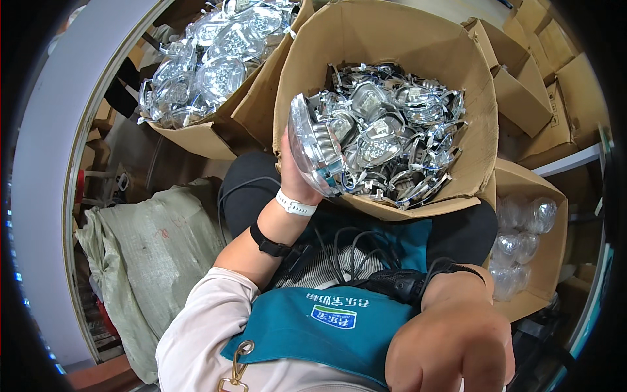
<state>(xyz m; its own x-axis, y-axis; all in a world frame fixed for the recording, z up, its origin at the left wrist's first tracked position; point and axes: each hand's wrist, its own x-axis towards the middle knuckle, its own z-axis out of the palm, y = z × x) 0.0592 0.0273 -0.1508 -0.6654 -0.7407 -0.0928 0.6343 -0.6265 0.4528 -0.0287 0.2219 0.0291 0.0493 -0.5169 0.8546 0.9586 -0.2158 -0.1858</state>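
Observation:
My left hand (291,171) grips a headlight (310,147) at the near left corner of the middle cardboard box. The headlight has a clear domed lens, turned to the left, and a silvery reflector. My fingers wrap behind it and are partly hidden. Below it, the box (385,32) holds many silvery lamp parts (385,130) with thin blue wires. Close to my chest at the lower right is my right hand (450,346), its knuckles bent. The fingertips run out of the lower edge, so anything in them is hidden.
Another box (199,138) at the upper left is heaped with clear-lensed headlights (225,72). At the right, a carton (542,274) contains clear plastic domes (513,247). A pale green woven sack (153,248) lies at the left. Black cables (346,251) cross my lap.

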